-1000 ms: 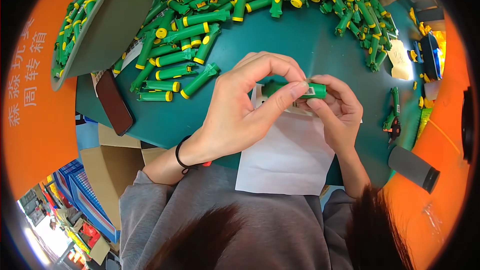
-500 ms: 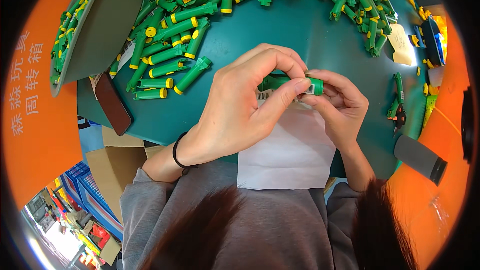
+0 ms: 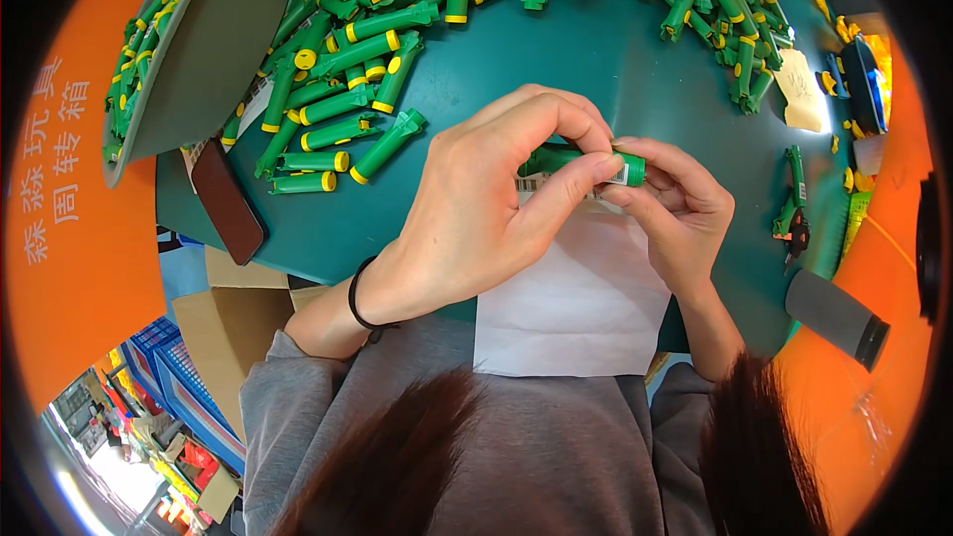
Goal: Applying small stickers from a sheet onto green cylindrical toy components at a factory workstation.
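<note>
A green plastic tube (image 3: 558, 159) with a small white label near its end is held between both hands over a white sheet (image 3: 576, 298) on the teal table (image 3: 586, 50). My left hand (image 3: 486, 208) curls over the tube from above, with thumb and fingers pinching it. My right hand (image 3: 675, 208) grips the tube's right end, fingers pressed at the label. A black band sits on my left wrist.
A big heap of green tubes with yellow caps (image 3: 397, 10) covers the far side of the table. A grey tray (image 3: 189, 50) with more tubes leans at the left. A dark phone (image 3: 226, 201) lies at the table's left edge; a grey cylinder (image 3: 832, 316) at the right.
Both hands stay closed on the tube. The view has shifted slightly, and the fingers have adjusted their pinch around the label end.
</note>
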`<state>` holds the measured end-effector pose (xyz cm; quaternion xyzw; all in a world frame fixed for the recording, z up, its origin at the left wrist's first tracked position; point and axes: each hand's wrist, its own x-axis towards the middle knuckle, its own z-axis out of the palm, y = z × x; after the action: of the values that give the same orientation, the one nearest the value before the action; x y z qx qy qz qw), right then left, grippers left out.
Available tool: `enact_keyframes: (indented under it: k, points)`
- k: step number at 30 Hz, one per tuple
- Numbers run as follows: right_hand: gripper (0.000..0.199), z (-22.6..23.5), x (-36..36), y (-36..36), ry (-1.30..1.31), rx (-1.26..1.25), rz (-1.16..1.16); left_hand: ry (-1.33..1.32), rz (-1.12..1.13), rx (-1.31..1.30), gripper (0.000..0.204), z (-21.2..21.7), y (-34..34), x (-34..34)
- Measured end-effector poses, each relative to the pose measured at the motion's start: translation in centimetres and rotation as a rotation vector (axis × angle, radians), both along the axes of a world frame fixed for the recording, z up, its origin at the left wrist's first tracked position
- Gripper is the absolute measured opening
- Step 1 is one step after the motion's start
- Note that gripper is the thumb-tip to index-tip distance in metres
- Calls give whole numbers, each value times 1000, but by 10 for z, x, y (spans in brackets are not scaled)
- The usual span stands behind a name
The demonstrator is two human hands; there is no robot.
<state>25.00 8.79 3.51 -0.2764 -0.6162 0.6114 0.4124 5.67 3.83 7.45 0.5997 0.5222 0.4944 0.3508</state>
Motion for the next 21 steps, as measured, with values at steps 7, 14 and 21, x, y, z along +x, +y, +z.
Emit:
enact_keyframes:
  k: [7, 14, 21]
  points:
    - [37, -3, -1, -1, 1, -39, -5, 162, 27, 78, 9, -5, 0, 1]
    - [34, 2, -2, -1, 35, -26, 12, 316, 127, 476, 17, -16, -3, 9]
    - [38, -5, -4, -1, 38, -148, -3, 204, 39, 220, 8, 9, 0, -8]
